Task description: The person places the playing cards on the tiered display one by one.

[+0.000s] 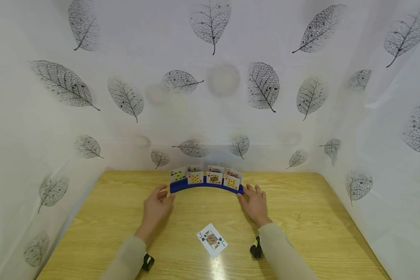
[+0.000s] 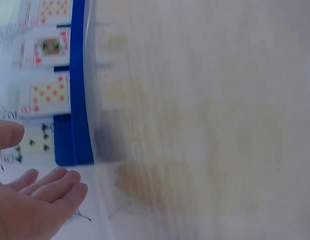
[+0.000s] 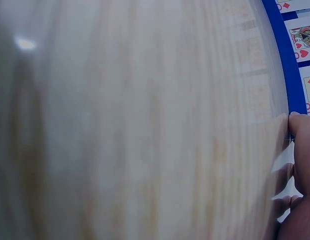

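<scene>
A curved blue playing card holder stands near the table's far edge, with several cards upright in two rows. My left hand is beside the holder's left end, its thumb and fingers spread. In the left wrist view, a small gap shows between those fingers and the holder's end. At the right end, my right hand grips the holder, thumb at the front edge and other fingers round the side. A loose black-suited jack lies face up on the table, between the forearms.
The wood-grain table has a glossy surface. A white leaf-patterned sheet surrounds its back and sides. Black wrist devices hang under both forearms, close over the table.
</scene>
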Demonstrator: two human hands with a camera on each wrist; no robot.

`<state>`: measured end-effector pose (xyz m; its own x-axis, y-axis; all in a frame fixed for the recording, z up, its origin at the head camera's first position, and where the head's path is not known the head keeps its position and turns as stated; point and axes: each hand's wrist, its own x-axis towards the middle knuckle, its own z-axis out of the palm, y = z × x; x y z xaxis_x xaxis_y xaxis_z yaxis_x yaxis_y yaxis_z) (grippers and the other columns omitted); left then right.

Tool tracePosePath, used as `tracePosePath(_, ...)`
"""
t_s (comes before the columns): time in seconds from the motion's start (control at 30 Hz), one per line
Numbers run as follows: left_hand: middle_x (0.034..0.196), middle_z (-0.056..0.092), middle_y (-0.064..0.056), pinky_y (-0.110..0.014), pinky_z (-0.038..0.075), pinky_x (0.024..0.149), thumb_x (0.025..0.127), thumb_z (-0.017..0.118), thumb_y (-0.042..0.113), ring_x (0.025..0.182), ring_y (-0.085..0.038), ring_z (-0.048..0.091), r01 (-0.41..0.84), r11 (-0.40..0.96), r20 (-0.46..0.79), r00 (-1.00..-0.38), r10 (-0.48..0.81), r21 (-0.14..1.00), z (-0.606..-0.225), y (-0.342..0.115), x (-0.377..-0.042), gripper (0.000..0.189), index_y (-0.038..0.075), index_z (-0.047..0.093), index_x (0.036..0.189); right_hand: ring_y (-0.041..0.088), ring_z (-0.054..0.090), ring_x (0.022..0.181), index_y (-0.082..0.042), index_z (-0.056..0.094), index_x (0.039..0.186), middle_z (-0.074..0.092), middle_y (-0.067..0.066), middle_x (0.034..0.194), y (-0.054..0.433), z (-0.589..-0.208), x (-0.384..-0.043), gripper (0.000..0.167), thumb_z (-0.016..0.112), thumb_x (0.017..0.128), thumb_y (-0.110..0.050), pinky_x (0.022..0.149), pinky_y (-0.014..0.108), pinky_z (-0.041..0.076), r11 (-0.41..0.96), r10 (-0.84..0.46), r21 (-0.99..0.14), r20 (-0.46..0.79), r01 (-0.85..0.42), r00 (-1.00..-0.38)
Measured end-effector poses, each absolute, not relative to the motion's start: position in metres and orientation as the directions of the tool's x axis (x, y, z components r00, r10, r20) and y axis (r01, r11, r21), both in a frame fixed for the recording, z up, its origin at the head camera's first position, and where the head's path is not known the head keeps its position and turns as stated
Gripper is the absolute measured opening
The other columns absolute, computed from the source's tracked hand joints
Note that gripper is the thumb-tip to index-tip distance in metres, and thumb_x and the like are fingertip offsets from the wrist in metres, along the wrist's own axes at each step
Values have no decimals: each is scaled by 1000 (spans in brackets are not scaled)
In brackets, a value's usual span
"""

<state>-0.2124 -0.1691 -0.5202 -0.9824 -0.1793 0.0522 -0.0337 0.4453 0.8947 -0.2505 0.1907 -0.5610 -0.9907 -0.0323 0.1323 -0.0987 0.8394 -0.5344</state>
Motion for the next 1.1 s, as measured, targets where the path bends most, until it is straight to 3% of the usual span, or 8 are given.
tracePosePath(0.4, 144, 64, -26, -62, 45, 116, 98, 76, 31, 136, -44, 60, 19, 583, 41, -999, -24, 812, -525, -140, -180, 61, 9, 56, 150, 55, 26, 155, -4, 56, 151, 46, 25, 161, 191, -560, -251, 55, 56, 108, -40, 126, 75, 13, 843, -36, -528, 136, -103, -990)
tracePosePath(0.7, 146, 62, -25, -68, 43, 116, 88, 84, 45, 139, -51, 54, 108, 650, 33, -991, 127, 752, -531, -119, -161, 79, 6, 55, 151, 54, 26, 156, -5, 56, 151, 46, 24, 162, 191, -561, -250, 55, 57, 108, -39, 126, 75, 13, 839, -37, -534, 131, -102, -991)
tracePosePath(0.97, 154, 49, -34, -88, 16, 114, 80, 88, 55, 145, -67, 33, 174, 710, -3, -971, 240, 682, -530, -104, -145, 95, 1, 55, 150, 54, 26, 156, -6, 57, 151, 47, 25, 161, 191, -560, -250, 55, 58, 108, -40, 126, 75, 14, 834, -36, -542, 131, -102, -991)
tracePosePath(1.1, 156, 45, -36, -93, 11, 109, 77, 87, 62, 146, -69, 29, 173, 761, -31, -969, 246, 626, -530, -97, -141, 98, 4, 56, 150, 54, 26, 155, -7, 57, 151, 47, 25, 161, 191, -560, -251, 54, 58, 108, -39, 125, 75, 14, 835, -37, -540, 130, -102, -991)
